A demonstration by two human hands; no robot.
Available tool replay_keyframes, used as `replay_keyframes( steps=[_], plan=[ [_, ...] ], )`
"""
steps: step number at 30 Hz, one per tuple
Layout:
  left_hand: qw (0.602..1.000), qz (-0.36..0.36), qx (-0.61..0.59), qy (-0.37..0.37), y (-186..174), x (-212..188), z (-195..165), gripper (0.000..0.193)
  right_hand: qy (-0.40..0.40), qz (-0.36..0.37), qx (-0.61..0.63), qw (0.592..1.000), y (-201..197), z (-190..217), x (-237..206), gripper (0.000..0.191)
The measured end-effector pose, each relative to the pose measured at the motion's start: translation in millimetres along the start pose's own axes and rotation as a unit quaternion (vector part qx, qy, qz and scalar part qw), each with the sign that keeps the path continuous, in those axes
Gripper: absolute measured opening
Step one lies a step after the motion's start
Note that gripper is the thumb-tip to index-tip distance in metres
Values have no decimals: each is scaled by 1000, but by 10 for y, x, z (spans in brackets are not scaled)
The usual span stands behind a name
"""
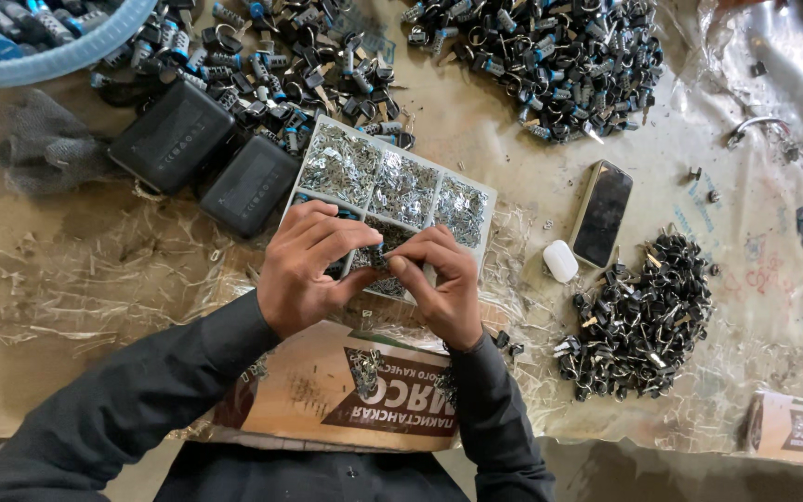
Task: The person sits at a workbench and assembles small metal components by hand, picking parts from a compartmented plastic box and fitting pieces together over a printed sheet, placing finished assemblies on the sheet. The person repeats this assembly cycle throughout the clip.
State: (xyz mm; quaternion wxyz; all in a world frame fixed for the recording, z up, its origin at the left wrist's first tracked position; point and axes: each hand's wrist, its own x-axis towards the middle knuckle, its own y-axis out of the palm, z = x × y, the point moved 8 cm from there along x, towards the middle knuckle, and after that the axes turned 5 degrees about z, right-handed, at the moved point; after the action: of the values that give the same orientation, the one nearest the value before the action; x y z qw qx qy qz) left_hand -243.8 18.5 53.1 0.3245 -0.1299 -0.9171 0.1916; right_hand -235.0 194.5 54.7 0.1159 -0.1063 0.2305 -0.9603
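Observation:
My left hand [304, 270] and my right hand [443, 284] meet over the near edge of a white compartment tray [489, 200] filled with small shiny metal parts. The fingertips of both hands pinch together around a small dark piece, mostly hidden between them. Both sleeves are dark grey. A flat cardboard sheet [350, 395] lies under my wrists with a small cluster of metal bits on it.
Two black boxes [206, 158] sit left of the tray. Piles of small black padlocks lie at top [541, 60], top left [281, 56] and right [643, 316]. A phone [603, 212], white earbud case [560, 261], grey glove [44, 139] and blue bowl rim [67, 46] are nearby.

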Motion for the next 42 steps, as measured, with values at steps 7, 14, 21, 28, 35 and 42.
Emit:
replay_keyframes(
  steps=[7, 14, 21, 28, 35, 42],
  plan=[
    [1000, -2, 3, 0, 5, -1, 6, 37, -18, -10, -25, 999, 0, 46, -1, 5],
    [1000, -2, 7, 5, 3, 13, 1, 35, -20, -12, -31, 999, 9, 56, 17, 4],
    [999, 19, 30, 24, 39, -27, -15, 33, 25, 25, 29, 999, 22, -89, 2, 8],
    [996, 41, 40, 65, 68, -5, -79, 35, 64, 61, 31, 996, 4, -220, -21, 8],
    [998, 25, -3, 52, 35, 11, -97, 34, 113, 62, 171, 977, -49, -317, -55, 7],
    [999, 18, 4, 45, 27, 36, -115, 34, -48, -95, -123, 987, -77, 156, -152, 13]
  ],
)
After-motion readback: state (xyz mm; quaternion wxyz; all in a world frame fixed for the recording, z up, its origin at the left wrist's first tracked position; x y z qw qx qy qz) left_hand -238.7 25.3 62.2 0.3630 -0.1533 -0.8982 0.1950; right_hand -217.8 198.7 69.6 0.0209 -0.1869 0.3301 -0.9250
